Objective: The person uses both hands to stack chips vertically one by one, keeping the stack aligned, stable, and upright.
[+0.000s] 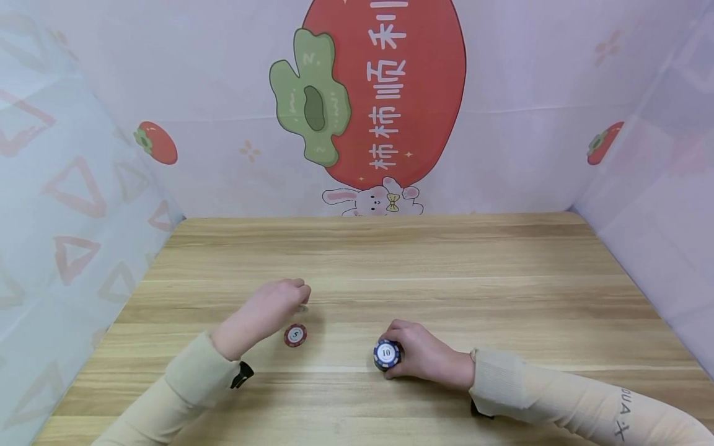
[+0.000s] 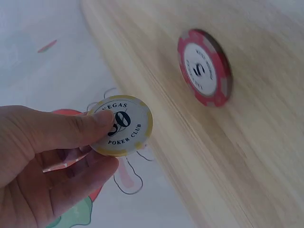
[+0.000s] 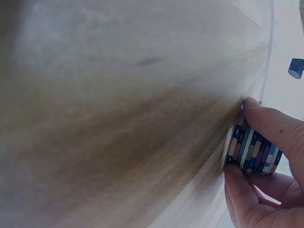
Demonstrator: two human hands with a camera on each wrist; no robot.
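My left hand point(image 1: 271, 308) is above the table, pinching a white poker chip with yellow edge marks point(image 2: 124, 127) between thumb and fingers. The thumb covers part of its number. A reddish edge shows behind those fingers; what it belongs to I cannot tell. Below that hand, a red poker chip marked 5 point(image 1: 295, 335) lies on the table. To the right, my right hand point(image 1: 421, 352) grips the sides of a stack of poker chips point(image 3: 254, 148) standing on the table. A blue chip marked 10 point(image 1: 387, 353) tops the stack; blue, green, purple and light edges show lower down.
The wooden table point(image 1: 446, 260) runs back to a printed cloth wall point(image 1: 223, 161) with a big red persimmon picture. Cloth also hangs at the left and right sides. Black straps point(image 1: 242, 375) show at the sleeves.
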